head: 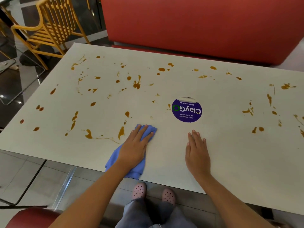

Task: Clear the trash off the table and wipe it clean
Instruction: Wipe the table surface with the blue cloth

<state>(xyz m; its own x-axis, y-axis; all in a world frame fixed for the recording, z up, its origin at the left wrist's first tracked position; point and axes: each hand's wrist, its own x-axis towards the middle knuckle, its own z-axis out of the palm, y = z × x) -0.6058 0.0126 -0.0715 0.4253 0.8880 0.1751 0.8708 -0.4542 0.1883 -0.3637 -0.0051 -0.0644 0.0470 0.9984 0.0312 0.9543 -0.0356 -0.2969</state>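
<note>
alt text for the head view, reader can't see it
A person's left hand presses a blue cloth on a white table spattered with brown stains, the right hand flat beside it. A round purple ClayGo sticker sits mid-table; a red bench and yellow chair stand beyond.

Left hand (133,146), right hand (197,149) flat.

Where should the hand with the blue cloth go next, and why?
Probably a short push forward and left: the left hand presses the blue cloth flat, and the nearest brown smear lies just left of the cloth. Splatters cover the table beyond.
</note>
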